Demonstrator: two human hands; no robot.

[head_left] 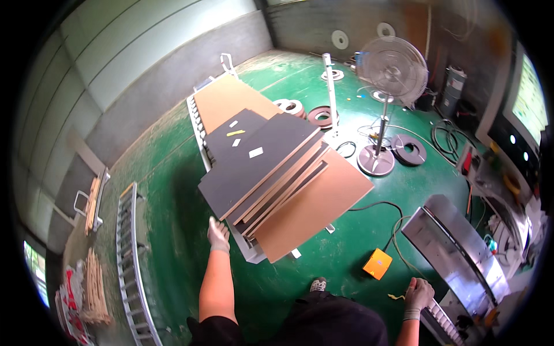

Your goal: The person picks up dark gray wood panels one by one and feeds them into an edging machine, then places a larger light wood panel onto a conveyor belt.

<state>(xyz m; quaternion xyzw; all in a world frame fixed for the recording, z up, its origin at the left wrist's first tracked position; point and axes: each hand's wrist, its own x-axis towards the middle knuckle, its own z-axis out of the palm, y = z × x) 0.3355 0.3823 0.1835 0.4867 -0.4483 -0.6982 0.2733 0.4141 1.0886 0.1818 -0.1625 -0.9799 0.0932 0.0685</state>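
My left hand (219, 235), in a pale glove, is beside the lower left corner of a stack of dark grey panels (271, 141). Its fingers are partly spread, and I cannot tell whether they touch the edge. The panels are piled unevenly, with narrower strips (283, 193) and a brown panel (317, 205) on the near right side. Small white labels lie on top of the grey panels. At the lower right, my gloved right hand (419, 293) is closed above a roller rail (444, 323). What it holds, if anything, is hidden.
A long brown board (231, 101) lies beyond the stack on a roller conveyor (197, 124). To the right stand a pedestal fan (394, 72), edging rolls (408, 150), an orange box (377, 264) with a cable, and a metal machine (456, 259). A metal roller frame (130, 259) lies left.
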